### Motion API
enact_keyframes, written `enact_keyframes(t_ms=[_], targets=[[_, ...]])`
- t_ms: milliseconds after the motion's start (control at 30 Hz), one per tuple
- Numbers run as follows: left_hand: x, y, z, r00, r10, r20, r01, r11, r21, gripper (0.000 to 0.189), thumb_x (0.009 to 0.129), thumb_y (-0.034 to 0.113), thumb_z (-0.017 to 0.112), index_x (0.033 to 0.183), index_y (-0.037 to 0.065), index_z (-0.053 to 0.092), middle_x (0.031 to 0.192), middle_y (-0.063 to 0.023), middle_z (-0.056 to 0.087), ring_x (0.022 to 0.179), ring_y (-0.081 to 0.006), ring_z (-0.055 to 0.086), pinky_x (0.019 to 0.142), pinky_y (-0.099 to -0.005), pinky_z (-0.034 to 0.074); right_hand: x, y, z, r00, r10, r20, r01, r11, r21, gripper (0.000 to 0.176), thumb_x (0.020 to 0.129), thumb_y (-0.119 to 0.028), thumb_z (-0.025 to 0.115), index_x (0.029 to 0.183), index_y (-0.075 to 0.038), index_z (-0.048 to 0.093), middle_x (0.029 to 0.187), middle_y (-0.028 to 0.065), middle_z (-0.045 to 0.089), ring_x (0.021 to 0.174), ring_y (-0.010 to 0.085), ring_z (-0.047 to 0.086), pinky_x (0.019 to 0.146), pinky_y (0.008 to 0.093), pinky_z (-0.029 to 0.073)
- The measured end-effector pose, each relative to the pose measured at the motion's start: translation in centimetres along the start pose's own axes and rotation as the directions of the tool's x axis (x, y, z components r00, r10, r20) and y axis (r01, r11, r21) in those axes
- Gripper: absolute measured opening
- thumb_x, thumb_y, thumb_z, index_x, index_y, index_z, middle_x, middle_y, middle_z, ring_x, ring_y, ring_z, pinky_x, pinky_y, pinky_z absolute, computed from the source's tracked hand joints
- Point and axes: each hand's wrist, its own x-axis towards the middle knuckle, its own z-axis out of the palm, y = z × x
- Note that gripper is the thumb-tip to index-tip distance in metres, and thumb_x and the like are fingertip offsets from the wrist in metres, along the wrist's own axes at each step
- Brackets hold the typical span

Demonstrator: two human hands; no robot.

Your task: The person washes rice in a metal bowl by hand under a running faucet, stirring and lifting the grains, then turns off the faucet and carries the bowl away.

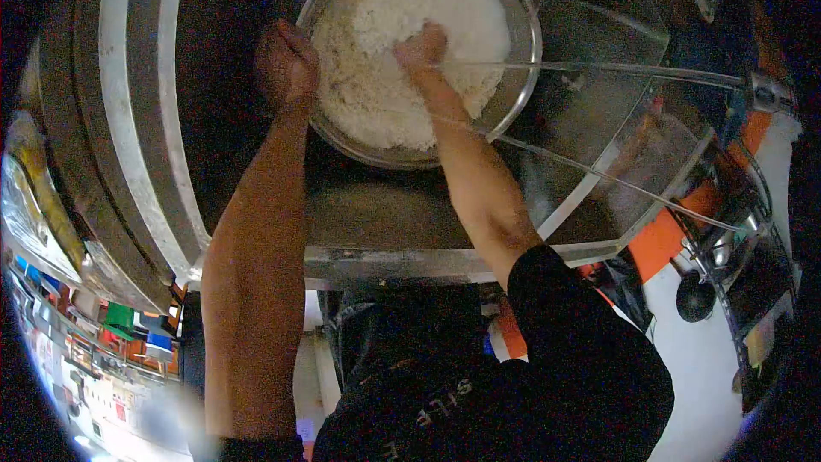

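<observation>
A large round metal bowl [532,77] stands on the dark work surface. In it lies white, flour-like powder [466,0], smooth at the upper right and clumpy, slightly yellowish at the left and bottom. My left hand [288,64] is closed at the bowl's left rim, its fingers curled against the edge. Down in the middle of the powder is my right hand [422,45], with its fingers curled in. The fingertips are partly hidden, and any powder inside the grip is hard to make out.
Thin pale rods [599,70] cross from the right side over the bowl and my right forearm. A metal edge [402,263] runs along the near side. At the right, a rack holds a black ladle-like utensil [695,295]. Orange panels [657,244] stand nearby.
</observation>
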Motion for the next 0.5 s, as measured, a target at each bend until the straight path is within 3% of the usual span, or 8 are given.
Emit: enact_keyframes(t_ms=[100, 200, 300, 333, 400, 467, 500], targets=[[-0.8, -1.2, 1.8, 0.956, 0.17, -0.241, -0.187, 0.981, -0.051, 0.046, 0.107, 0.03, 0.04, 0.096, -0.004, 0.069, 0.094, -0.0285, 0.068, 0.088, -0.0477, 0.066, 0.079, -0.0565, 0.054, -3.2, -0.1, -2.7, 0.992, 0.055, 0.109, -0.108, 0.817, 0.566, 0.043, 0.092, -0.044, 0.062, 0.12, -0.011, 0.062, 0.108, 0.0148, 0.061, 0.092, 0.0331, 0.055, 0.078, 0.0497, 0.044], [-0.3, -1.1, 1.3, 0.998, 0.037, -0.057, -0.036, 0.999, 0.017, 0.046, 0.107, 0.032, 0.041, 0.098, -0.003, 0.069, 0.096, -0.0282, 0.068, 0.087, -0.0464, 0.067, 0.079, -0.0569, 0.054, -7.1, -1.0, -4.5, 0.959, 0.045, 0.28, -0.272, 0.422, 0.865, 0.035, 0.096, -0.045, 0.057, 0.113, -0.015, 0.065, 0.096, 0.0099, 0.065, 0.077, 0.0291, 0.059, 0.066, 0.048, 0.047], [-0.3, -0.3, 0.4, 0.999, -0.03, 0.035, 0.031, 0.999, -0.03, 0.046, 0.107, 0.033, 0.04, 0.101, -0.003, 0.069, 0.097, -0.0277, 0.068, 0.087, -0.0462, 0.067, 0.079, -0.0571, 0.055, -8.7, -0.3, -5.5, 0.924, -0.116, 0.365, -0.367, 0.003, 0.93, 0.03, 0.098, -0.045, 0.056, 0.102, -0.017, 0.067, 0.09, 0.0076, 0.066, 0.069, 0.0279, 0.06, 0.06, 0.0471, 0.049], [-0.2, -0.6, 1.0, 0.998, 0.019, -0.061, -0.02, 0.999, -0.028, 0.046, 0.107, 0.033, 0.04, 0.099, -0.002, 0.069, 0.096, -0.0275, 0.068, 0.087, -0.0462, 0.067, 0.078, -0.057, 0.054, -8.8, 0.2, -5.8, 0.898, -0.233, 0.374, -0.407, -0.115, 0.906, 0.029, 0.097, -0.044, 0.057, 0.099, -0.017, 0.066, 0.092, 0.0079, 0.067, 0.073, 0.0291, 0.061, 0.063, 0.0479, 0.051], [-0.2, -1.1, 1.9, 0.962, 0.112, -0.25, -0.115, 0.993, 0.003, 0.046, 0.107, 0.033, 0.04, 0.097, -0.002, 0.068, 0.094, -0.027, 0.067, 0.087, -0.0463, 0.066, 0.077, -0.0568, 0.054, -9.2, -0.1, -6.3, 0.871, -0.321, 0.373, -0.463, -0.278, 0.841, 0.028, 0.097, -0.042, 0.057, 0.096, -0.016, 0.066, 0.1, 0.0091, 0.069, 0.086, 0.0325, 0.064, 0.076, 0.0512, 0.052], [-0.4, -1.3, 1.3, 0.994, 0.049, -0.1, -0.052, 0.998, -0.026, 0.045, 0.107, 0.033, 0.04, 0.098, -0.002, 0.068, 0.097, -0.0268, 0.068, 0.089, -0.0469, 0.067, 0.078, -0.0564, 0.054, -9.6, -1.6, -6.4, 0.882, -0.263, 0.391, -0.468, -0.388, 0.794, 0.028, 0.097, -0.039, 0.057, 0.097, -0.014, 0.067, 0.111, 0.0111, 0.071, 0.107, 0.037, 0.065, 0.094, 0.0562, 0.052], [-0.4, -1.1, 0.8, 1.0, 0.02, -0.02, -0.02, 0.999, -0.038, 0.045, 0.107, 0.033, 0.04, 0.099, -0.002, 0.067, 0.098, -0.0267, 0.068, 0.09, -0.0472, 0.067, 0.078, -0.0562, 0.054, -9.7, -2.0, -6.3, 0.877, -0.36, 0.32, -0.458, -0.419, 0.784, 0.028, 0.097, -0.038, 0.056, 0.101, -0.012, 0.068, 0.119, 0.0122, 0.069, 0.117, 0.039, 0.06, 0.102, 0.0585, 0.046]])
